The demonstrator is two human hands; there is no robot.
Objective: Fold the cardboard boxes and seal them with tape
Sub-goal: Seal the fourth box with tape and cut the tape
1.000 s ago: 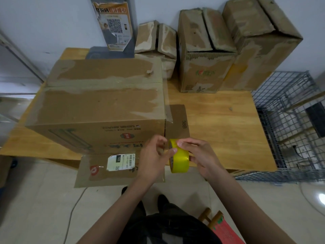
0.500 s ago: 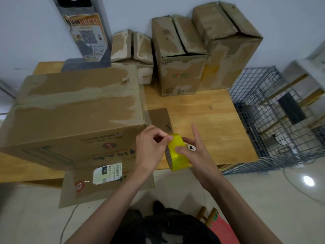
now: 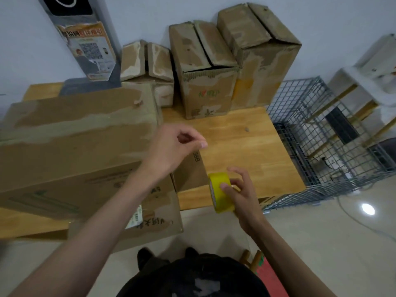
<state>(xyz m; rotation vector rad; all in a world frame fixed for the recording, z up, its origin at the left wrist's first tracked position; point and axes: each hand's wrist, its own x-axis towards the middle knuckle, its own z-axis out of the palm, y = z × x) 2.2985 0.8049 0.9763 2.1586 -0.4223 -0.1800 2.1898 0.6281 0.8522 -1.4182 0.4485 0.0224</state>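
A large brown cardboard box (image 3: 70, 146) lies on the wooden table (image 3: 246, 151), its end flaps open toward me. My right hand (image 3: 242, 189) grips a yellow tape roll (image 3: 219, 192) near the table's front edge, just right of the box's side flap (image 3: 190, 170). My left hand (image 3: 173, 146) hovers above that flap with thumb and fingers pinched together. A clear tape end between the pinch and the roll cannot be made out. The lower flap (image 3: 154, 217) hangs off the table, partly hidden by my left forearm.
Three smaller taped boxes (image 3: 203, 78) stand against the back wall. A grey wire cage (image 3: 321, 151) sits right of the table. A dark stand with a poster (image 3: 87, 50) rises at the back left. A red stool (image 3: 267, 273) is by my legs.
My left hand has left the roll and risen up and away over the side flap, fingers pinched. My right hand keeps the roll, now lower and to the right. The view shifted right.
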